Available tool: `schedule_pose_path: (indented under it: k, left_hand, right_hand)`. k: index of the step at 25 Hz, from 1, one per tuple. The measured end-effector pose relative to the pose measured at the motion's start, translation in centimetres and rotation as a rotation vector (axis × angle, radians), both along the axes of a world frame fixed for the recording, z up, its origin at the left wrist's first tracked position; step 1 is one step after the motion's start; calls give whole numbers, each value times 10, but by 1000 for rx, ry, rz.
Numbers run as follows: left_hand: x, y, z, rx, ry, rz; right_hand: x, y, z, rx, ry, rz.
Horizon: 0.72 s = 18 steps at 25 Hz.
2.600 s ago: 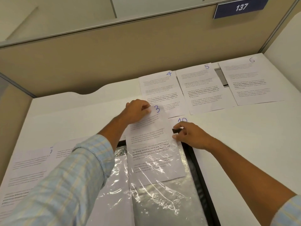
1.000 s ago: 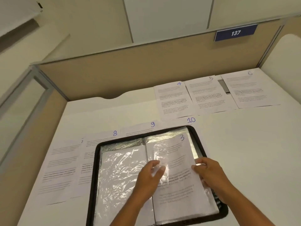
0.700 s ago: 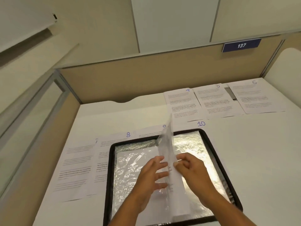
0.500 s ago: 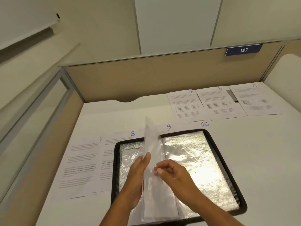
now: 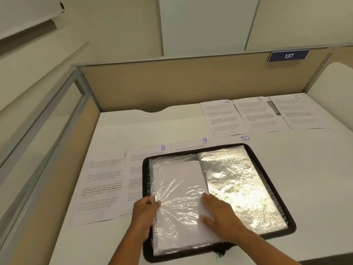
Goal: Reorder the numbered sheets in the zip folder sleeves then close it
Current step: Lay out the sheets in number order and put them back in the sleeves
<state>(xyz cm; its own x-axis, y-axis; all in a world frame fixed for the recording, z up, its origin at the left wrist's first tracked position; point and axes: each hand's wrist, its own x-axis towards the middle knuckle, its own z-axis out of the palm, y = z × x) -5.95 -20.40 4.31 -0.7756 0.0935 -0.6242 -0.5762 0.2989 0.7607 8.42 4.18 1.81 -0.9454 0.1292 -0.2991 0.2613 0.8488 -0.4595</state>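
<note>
The zip folder (image 5: 282,213) was found open on the counter (image 5: 315,169), one filled sleeve (image 5: 179,188) pinched at its edge by the left hand (image 5: 145,213) and pressed flat under the open right hand (image 5: 219,213), while the loose sheets (image 5: 222,117) numbered 4 to 10 lay unfiled and the zip undone.

Black zip folder (image 5: 270,185): rim looks like matt woven cloth. Left clear plastic sleeve (image 5: 177,207): glossy, crinkled film; the white paper sheet (image 5: 181,175) inside reads matt through it. Right clear sleeve (image 5: 235,180): same film, heavy glare (looks silvery). Loose printed sheets (image 5: 222,119): plain matt paper. White desk top (image 5: 315,169): smooth, matt. Beige partition panel (image 5: 181,83): matt, cloth-like. Grey top rail (image 5: 172,61): dull metal. Zip pull (image 5: 218,256): shiny metal.
</note>
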Motion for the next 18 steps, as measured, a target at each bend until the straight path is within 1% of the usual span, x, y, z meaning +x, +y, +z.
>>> schedule_pose_path:
  k: [2,5,10,12,13,16,17,18]
  left_hand:
    - [0,-7,-9,-68,25,2]
    - [5,-6,-12,-157,111,17]
    - [13,7,-13,-375,382,-49]
    - [18,17,-18,-450,453,-68]
    - [20,20,-24,-520,483,-90]
    - [29,46,-36,-828,560,-182]
    - [32,59,-38,-873,590,-206]
    - [36,75,-37,-871,613,-232]
  right_hand:
    - [5,-6,-10,112,-16,64]
    - [9,-4,-16,159,30,60]
    - [10,14,-12,149,98,45]
    - [13,34,-14,142,121,11]
    - [15,45,-17,148,120,-1]
    - [24,85,-21,147,115,-29]
    - [25,99,-21,142,119,-36]
    - [25,113,-19,136,123,-40]
